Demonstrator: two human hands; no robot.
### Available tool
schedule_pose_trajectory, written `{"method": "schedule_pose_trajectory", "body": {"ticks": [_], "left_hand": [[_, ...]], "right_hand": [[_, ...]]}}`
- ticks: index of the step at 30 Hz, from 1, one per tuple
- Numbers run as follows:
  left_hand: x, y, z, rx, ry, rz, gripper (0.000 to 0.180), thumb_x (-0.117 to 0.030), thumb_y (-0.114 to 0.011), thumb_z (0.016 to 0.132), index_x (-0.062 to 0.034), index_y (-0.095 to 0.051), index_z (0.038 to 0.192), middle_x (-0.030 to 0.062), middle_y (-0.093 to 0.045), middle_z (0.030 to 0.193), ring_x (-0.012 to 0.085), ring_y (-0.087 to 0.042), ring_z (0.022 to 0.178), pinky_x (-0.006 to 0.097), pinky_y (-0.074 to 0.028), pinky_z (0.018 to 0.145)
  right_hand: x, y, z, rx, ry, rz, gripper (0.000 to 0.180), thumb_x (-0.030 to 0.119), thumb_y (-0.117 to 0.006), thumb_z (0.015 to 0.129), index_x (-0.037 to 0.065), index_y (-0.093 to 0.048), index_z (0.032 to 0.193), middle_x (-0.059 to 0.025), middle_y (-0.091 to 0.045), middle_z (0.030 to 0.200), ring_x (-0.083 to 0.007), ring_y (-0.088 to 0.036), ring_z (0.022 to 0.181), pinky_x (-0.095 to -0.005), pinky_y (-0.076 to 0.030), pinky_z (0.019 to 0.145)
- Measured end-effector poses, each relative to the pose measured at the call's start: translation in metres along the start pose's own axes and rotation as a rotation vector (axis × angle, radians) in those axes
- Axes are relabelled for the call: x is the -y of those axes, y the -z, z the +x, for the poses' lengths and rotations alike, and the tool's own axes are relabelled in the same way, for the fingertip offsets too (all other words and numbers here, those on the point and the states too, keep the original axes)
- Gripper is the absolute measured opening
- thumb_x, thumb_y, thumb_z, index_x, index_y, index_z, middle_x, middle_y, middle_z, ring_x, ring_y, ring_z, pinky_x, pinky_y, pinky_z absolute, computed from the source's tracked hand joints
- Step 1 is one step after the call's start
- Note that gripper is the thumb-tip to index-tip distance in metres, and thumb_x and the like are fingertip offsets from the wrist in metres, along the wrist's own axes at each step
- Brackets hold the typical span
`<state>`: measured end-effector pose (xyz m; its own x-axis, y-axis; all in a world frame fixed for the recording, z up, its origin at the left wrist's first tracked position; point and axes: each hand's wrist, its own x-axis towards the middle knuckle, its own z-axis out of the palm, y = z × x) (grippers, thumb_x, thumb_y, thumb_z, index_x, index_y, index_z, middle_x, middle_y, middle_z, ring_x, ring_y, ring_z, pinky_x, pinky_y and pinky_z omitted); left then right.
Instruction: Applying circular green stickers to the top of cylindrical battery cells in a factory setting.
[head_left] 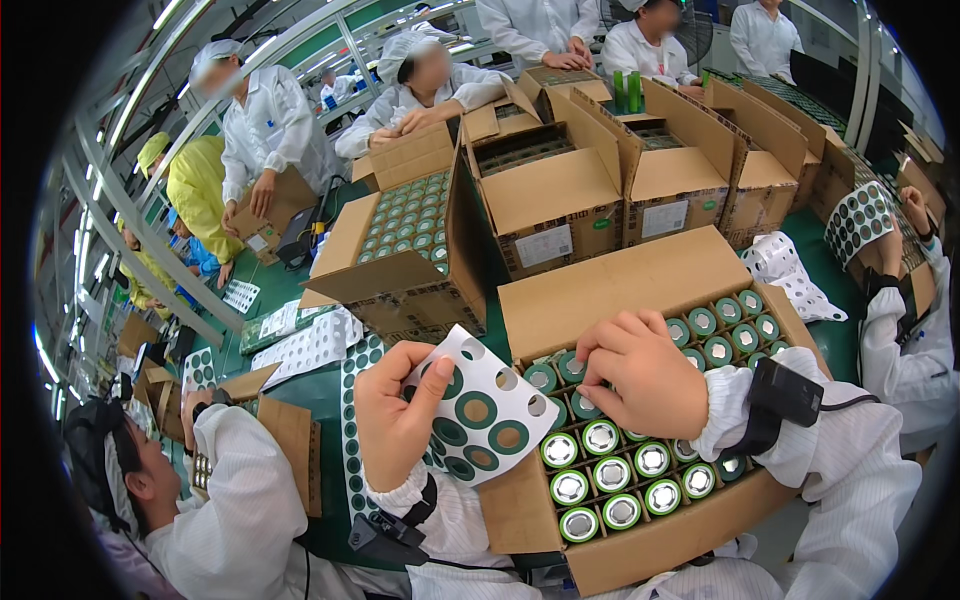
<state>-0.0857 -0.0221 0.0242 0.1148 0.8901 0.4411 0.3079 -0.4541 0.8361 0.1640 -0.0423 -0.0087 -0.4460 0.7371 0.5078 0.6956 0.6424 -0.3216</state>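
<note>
Crowded green worktop point(315, 395): left hand point(395, 415) pinches a thin, floppy sticker sheet point(485, 405) by its edge; right hand point(645, 375), fingers together, presses onto battery cells point(610, 470).

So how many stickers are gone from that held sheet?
3: empty holes lined along the upper right of the sticker sheet; the left hand may hide more.
</note>
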Motion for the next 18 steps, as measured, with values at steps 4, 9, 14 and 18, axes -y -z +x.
{"method": "schedule_pose_trajectory", "body": {"ticks": [4, 9, 14, 18], "left_hand": [[-0.001, 0.000, -0.001, -0.008, 0.004, -0.005, 0.019, -0.015, -0.064, 0.084, 0.0028, -0.060, 0.080, -0.0005, -0.054, 0.061, 0.0044, -0.043, 0.055, 0.019, -0.032, 0.050], [-0.001, 0.002, -0.001, -0.006, 0.016, -0.004, 0.019, -0.015, -0.064, 0.084, 0.0029, -0.060, 0.080, -0.0009, -0.054, 0.061, 0.0041, -0.043, 0.055, 0.018, -0.032, 0.050], [-0.005, 0.004, -0.004, -0.029, 0.030, -0.010, 0.019, -0.015, -0.064, 0.083, 0.0034, -0.059, 0.080, -0.0012, -0.054, 0.061, 0.0037, -0.043, 0.056, 0.018, -0.032, 0.050], [-0.004, 0.004, -0.004, -0.033, 0.034, -0.010, 0.020, -0.015, -0.065, 0.083, 0.0039, -0.059, 0.081, -0.0015, -0.054, 0.062, 0.0033, -0.043, 0.057, 0.017, -0.032, 0.050]], "right_hand": [[0.009, 0.005, -0.001, 0.036, 0.177, -0.209, 0.015, 0.018, -0.070, 0.067, 0.006, -0.062, 0.072, -0.0026, -0.055, 0.096, -0.0204, -0.050, 0.093, -0.0364, -0.035, 0.085], [0.031, 0.018, -0.011, 0.185, 0.205, -0.317, 0.033, 0.030, -0.069, 0.069, -0.002, -0.063, 0.076, -0.0077, -0.052, 0.105, -0.0214, -0.047, 0.101, -0.0360, -0.035, 0.089], [0.027, 0.021, -0.011, 0.183, 0.162, -0.269, 0.034, 0.030, -0.069, 0.071, -0.003, -0.063, 0.077, -0.0072, -0.052, 0.106, -0.0216, -0.045, 0.105, -0.0354, -0.035, 0.090], [0.022, 0.018, -0.007, 0.173, 0.187, -0.193, 0.034, 0.030, -0.069, 0.072, -0.003, -0.063, 0.073, -0.0069, -0.053, 0.103, -0.0216, -0.046, 0.104, -0.0351, -0.035, 0.090]]}}
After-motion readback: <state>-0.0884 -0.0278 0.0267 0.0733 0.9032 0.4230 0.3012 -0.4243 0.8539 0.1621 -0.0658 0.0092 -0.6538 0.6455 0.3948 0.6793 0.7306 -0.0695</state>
